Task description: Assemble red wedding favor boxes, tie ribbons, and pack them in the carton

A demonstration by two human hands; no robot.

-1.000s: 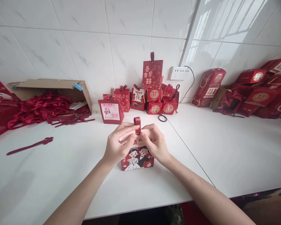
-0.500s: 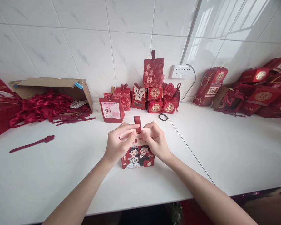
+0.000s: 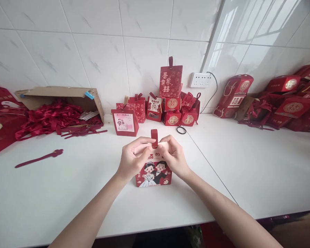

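A red and pale pink paper gift box (image 3: pixel 155 174), printed with a cartoon bride and groom, stands upright at the middle of the white table. My left hand (image 3: pixel 135 155) pinches its top edge on the left, thumb in front and fingers behind. On the right side of the same edge, my right hand (image 3: pixel 175 155) pinches in the same manner. A dark red strap loop (image 3: pixel 154 138) sticks up between my two hands, with my left index fingertip at it. The fingers behind the box are partly hidden.
At the back stand several red gift boxes (image 3: pixel 171 81). A cardboard box (image 3: pixel 59 91) with red ribbons (image 3: pixel 54 117) lies back left; a loose strap (image 3: pixel 38 158) is nearer. A black ring (image 3: pixel 181 130) and a power strip (image 3: pixel 200 80) are right of centre. Red boxes (image 3: pixel 291 106) pile up far right.
The whole view has shifted slightly, so everything appears a little further right. Both hands keep nearly the same hold on the top of the gift box.
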